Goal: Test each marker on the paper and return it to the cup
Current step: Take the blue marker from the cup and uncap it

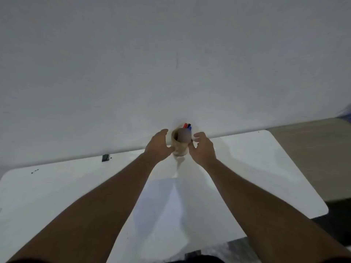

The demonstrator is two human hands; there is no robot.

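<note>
A brown cup (180, 144) stands at the far edge of a white worktop (57, 186), against a pale wall. Red, black and blue markers (187, 126) poke from its far rim. Both hands flank it, left hand (158, 144) and right hand (202, 149), each grip spread wide, holding nothing. This looks like the start: a marker must be picked. A sheet of paper (171, 209) lies nearer.

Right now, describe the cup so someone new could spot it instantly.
Find the white table and follow its far edge to the wall. The cup stands there at the middle, between the open left hand and right hand. It is the only tan, upright cylinder, with red, black and blue markers poking from its mouth.
</note>
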